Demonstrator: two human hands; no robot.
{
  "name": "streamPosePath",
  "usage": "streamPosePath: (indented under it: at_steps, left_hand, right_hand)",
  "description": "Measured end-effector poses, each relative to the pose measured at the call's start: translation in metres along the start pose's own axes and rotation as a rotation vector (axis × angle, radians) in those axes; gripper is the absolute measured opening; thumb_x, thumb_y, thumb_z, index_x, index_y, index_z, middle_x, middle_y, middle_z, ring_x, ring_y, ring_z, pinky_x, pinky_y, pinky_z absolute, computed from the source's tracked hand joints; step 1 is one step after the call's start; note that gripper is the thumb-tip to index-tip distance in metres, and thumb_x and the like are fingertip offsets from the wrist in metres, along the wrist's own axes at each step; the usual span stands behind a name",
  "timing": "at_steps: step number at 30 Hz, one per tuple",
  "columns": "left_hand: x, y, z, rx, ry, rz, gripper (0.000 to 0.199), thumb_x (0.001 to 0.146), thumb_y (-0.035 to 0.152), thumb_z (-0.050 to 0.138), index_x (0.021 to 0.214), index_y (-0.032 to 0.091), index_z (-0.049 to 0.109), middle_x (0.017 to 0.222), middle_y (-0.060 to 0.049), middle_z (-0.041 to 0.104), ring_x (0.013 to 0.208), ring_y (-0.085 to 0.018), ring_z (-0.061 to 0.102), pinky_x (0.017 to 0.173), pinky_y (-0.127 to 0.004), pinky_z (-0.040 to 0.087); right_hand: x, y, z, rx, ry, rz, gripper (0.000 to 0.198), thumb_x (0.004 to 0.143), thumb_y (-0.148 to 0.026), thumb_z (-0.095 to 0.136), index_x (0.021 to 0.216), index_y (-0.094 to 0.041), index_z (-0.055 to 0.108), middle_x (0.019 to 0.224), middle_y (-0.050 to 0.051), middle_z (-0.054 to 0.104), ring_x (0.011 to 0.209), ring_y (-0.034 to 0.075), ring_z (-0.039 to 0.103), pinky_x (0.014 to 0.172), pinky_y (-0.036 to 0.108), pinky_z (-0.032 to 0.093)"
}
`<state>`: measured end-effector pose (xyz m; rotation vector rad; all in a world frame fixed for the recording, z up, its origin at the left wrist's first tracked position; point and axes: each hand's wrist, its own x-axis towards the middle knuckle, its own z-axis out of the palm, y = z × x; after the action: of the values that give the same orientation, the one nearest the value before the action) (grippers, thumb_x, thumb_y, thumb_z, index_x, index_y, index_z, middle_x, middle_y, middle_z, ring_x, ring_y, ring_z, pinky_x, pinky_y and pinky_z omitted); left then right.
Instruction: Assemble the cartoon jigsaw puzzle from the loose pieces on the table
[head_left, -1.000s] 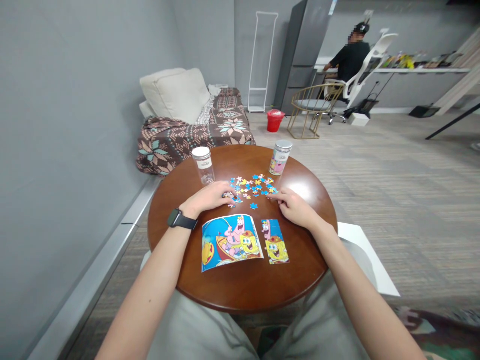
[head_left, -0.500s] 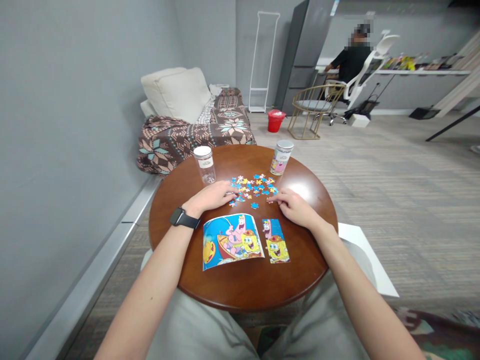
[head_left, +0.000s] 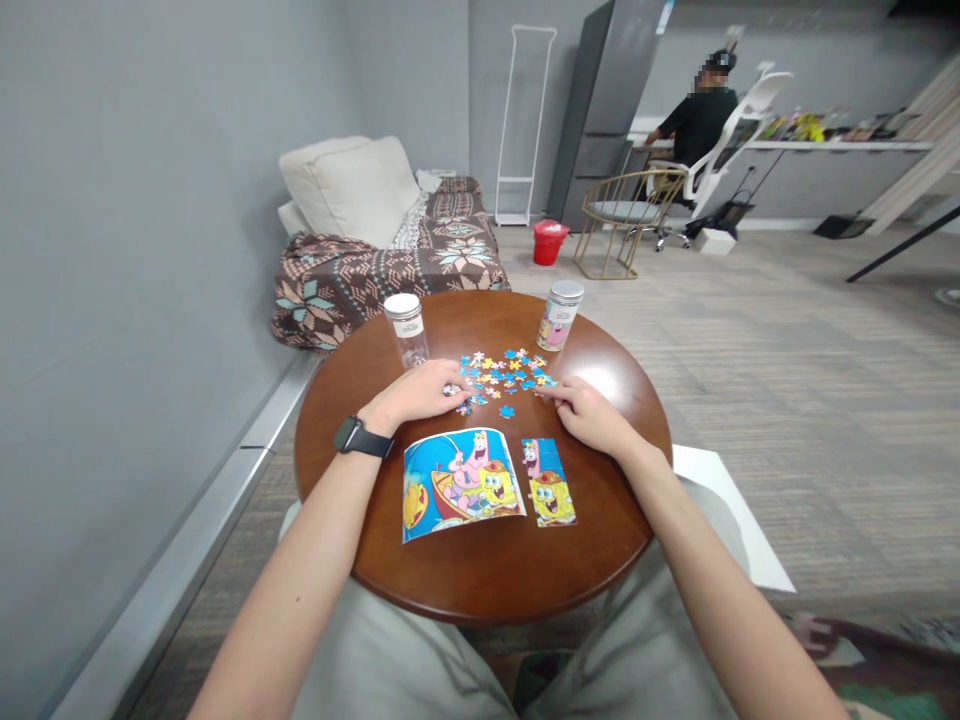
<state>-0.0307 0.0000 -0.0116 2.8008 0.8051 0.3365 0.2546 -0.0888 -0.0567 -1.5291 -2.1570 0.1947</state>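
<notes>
Loose jigsaw pieces (head_left: pixel 507 377) in blue, yellow and pink lie scattered on the round wooden table. At the left edge of the pile, my left hand (head_left: pixel 429 390) rests with curved fingers, a gap showing between thumb and fingers. My right hand (head_left: pixel 589 410) is at the pile's right edge, index finger stretched out to a piece and the other fingers curled. Nearer me lies a printed cartoon picture sheet (head_left: pixel 461 485), its edge slightly lifted. Right of it is a joined strip of puzzle (head_left: pixel 550 482) showing a yellow and a pink character.
A clear jar (head_left: pixel 409 335) with a silver lid stands behind my left hand. Another lidded jar (head_left: pixel 559 318), with a cartoon label, is at the back right. Beyond the round table (head_left: pixel 480 590) are a covered sofa (head_left: pixel 390 265), a red bin (head_left: pixel 549 243) and a seated person (head_left: pixel 701 120).
My right index finger has shifted slightly up toward the pile, and the pieces near it have moved a little. My left fingers have drawn slightly, with a piece now showing beside the thumb.
</notes>
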Motion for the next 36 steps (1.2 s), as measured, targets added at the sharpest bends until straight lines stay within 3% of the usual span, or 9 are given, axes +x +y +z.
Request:
streamPosePath:
  at_steps: [3,12,17,22,28,32,36]
  left_hand:
    - [0.000,0.001,0.000,0.012,-0.024,0.012,0.036,0.095,0.033,0.047,0.079,0.018,0.076,0.079,-0.005,0.063,0.075,-0.016,0.057,0.069,-0.028,0.041]
    - [0.001,0.002,0.000,0.001,-0.071,0.031,0.029,0.094,0.029,0.048,0.093,0.020,0.076,0.086,-0.005,0.066,0.082,-0.018,0.059,0.073,-0.027,0.042]
    - [0.003,0.004,0.005,-0.001,-0.070,-0.016,0.030,0.095,0.031,0.049,0.112,0.018,0.070,0.100,-0.007,0.067,0.091,-0.019,0.060,0.082,-0.029,0.044]
    - [0.009,0.017,0.017,0.045,-0.024,0.028,0.037,0.100,0.033,0.041,0.128,0.020,0.061,0.107,-0.009,0.062,0.103,-0.021,0.056,0.092,-0.032,0.043]
    - [0.017,0.037,0.025,0.144,0.011,0.034,0.041,0.101,0.039,0.040,0.131,0.020,0.060,0.101,-0.009,0.058,0.097,-0.022,0.054,0.087,-0.035,0.043]
    - [0.017,0.036,0.026,0.112,-0.010,0.032,0.043,0.101,0.040,0.037,0.132,0.022,0.060,0.099,-0.008,0.058,0.095,-0.022,0.054,0.086,-0.034,0.043]
    - [0.014,0.030,0.021,0.014,-0.015,0.028,0.042,0.102,0.040,0.035,0.122,0.021,0.067,0.101,-0.009,0.060,0.097,-0.022,0.054,0.089,-0.035,0.042]
  right_hand:
    - [0.000,-0.001,-0.001,0.004,-0.002,0.003,0.049,0.081,-0.001,0.042,0.115,-0.018,0.072,0.078,0.005,0.057,0.081,0.021,0.054,0.080,0.033,0.045]
    - [0.000,-0.001,-0.001,0.048,0.016,-0.033,0.046,0.082,-0.002,0.042,0.114,-0.016,0.071,0.080,0.006,0.059,0.082,0.021,0.055,0.080,0.034,0.045]
    - [0.001,0.000,0.000,0.039,0.000,-0.039,0.045,0.082,-0.002,0.042,0.114,-0.014,0.072,0.081,0.007,0.060,0.083,0.022,0.055,0.081,0.034,0.045]
    - [0.001,0.000,0.001,0.049,-0.004,-0.051,0.046,0.082,-0.002,0.043,0.116,-0.016,0.071,0.084,0.007,0.060,0.085,0.021,0.055,0.082,0.034,0.046]
    - [0.002,-0.003,0.002,0.068,-0.007,-0.047,0.045,0.084,-0.001,0.043,0.117,-0.016,0.070,0.084,0.007,0.059,0.084,0.020,0.055,0.083,0.034,0.046]
    - [0.002,-0.004,0.003,0.056,0.002,-0.037,0.044,0.085,-0.001,0.042,0.116,-0.016,0.070,0.086,0.007,0.059,0.087,0.020,0.055,0.084,0.034,0.045]
    - [0.002,-0.004,0.004,0.057,0.009,-0.035,0.042,0.085,-0.001,0.044,0.113,-0.016,0.071,0.085,0.007,0.059,0.085,0.020,0.054,0.083,0.032,0.045]
